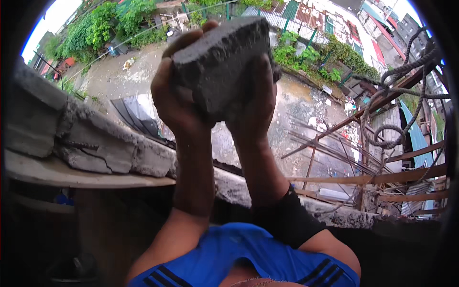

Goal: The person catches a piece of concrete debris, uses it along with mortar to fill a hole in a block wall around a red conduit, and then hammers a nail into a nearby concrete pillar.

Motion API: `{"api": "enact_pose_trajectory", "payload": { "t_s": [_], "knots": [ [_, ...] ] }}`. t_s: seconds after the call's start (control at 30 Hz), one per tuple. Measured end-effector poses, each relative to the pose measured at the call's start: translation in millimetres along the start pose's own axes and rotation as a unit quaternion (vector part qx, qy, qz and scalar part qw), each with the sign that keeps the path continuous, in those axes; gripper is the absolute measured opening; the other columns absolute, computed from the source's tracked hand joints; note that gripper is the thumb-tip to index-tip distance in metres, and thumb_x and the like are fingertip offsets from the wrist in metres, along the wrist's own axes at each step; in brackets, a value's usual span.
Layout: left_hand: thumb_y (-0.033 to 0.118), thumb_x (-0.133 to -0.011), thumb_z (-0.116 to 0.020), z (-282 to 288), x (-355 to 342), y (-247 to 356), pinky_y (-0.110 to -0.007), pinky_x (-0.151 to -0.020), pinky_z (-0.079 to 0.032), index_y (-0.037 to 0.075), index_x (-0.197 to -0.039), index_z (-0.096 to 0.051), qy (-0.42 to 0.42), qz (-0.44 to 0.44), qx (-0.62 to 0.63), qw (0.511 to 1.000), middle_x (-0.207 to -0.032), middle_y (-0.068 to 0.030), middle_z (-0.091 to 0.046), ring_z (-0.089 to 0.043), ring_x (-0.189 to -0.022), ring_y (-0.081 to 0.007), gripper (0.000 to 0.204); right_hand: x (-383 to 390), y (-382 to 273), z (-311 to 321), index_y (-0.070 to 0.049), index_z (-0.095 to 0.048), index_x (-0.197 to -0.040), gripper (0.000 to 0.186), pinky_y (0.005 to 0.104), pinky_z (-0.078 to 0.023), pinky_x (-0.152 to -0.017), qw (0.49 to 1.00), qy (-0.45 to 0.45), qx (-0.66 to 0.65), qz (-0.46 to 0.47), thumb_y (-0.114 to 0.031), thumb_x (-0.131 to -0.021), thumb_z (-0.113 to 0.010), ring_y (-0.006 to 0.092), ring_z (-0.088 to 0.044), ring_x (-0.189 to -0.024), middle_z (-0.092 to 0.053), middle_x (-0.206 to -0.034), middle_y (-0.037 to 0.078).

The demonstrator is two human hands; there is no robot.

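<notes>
Both arms are stretched out ahead of me, raising a rough grey chunk of concrete (pixel 222 69) with broken edges. My left hand (pixel 172 98) grips its left side, the fingers curled over the far top edge. From below and the right, my right hand (pixel 256 107) clasps the chunk, with one finger or thumb lying up along its near face. Part of the right hand's grip is hidden behind the chunk. The piece is held tilted in the air, beyond a broken concrete wall edge (pixel 114 143).
Cracked slabs with a bare rebar (pixel 79 144) line the left edge. Far below lies a yard (pixel 291 95) with scattered debris. Knotted rope (pixel 389 91) hangs at the right, near wooden beams (pixel 397 179) and thin poles. Bent metal sheeting (pixel 138 112) lies below at the left.
</notes>
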State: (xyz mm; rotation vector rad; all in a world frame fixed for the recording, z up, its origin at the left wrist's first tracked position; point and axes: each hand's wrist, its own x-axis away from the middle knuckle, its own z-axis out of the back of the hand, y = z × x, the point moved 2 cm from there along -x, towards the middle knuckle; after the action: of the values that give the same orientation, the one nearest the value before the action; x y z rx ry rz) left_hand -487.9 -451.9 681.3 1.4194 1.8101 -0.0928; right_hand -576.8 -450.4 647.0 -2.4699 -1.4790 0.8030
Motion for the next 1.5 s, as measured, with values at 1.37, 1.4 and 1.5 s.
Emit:
{"api": "enact_pose_trajectory", "payload": {
  "t_s": [1.37,1.4,1.5],
  "knots": [
    [0.066,-0.085,-0.065,167.3,233.8,-82.9,-0.053,-0.106,-0.038,-0.001,-0.143,-0.031,0.307,0.458,-0.133,0.823,-0.137,-0.0246,-0.047,-0.048,-0.127,-0.0361,0.096,264.4,-292.1,221.6,0.001,-0.062,-0.118,0.048,0.0252,-0.05,-0.063,0.846,0.033,0.43,-0.314,-0.044,-0.101,-0.055,0.0131,-0.063,-0.079,-0.066,-0.093,0.007],
    [0.066,-0.085,-0.065,164.0,229.2,-84.2,-0.054,-0.107,-0.037,-0.001,-0.142,-0.032,0.311,0.457,-0.138,0.822,-0.137,-0.0244,-0.048,-0.048,-0.126,-0.0363,0.094,244.3,-268.0,228.5,0.003,-0.06,-0.119,0.057,0.0271,-0.05,-0.064,0.827,0.025,0.463,-0.317,-0.05,-0.1,-0.052,0.0156,-0.063,-0.081,-0.064,-0.095,0.009],
    [0.066,-0.086,-0.064,157.3,217.6,-79.4,-0.055,-0.108,-0.036,-0.001,-0.141,-0.033,0.304,0.456,-0.149,0.823,-0.137,-0.024,-0.048,-0.048,-0.127,-0.0363,0.092,201.7,-213.6,278.3,0.002,-0.061,-0.117,0.05,0.027,-0.053,-0.065,0.861,0.122,0.407,-0.281,-0.045,-0.102,-0.053,0.0146,-0.065,-0.083,-0.067,-0.097,0.009]
  ]
}}
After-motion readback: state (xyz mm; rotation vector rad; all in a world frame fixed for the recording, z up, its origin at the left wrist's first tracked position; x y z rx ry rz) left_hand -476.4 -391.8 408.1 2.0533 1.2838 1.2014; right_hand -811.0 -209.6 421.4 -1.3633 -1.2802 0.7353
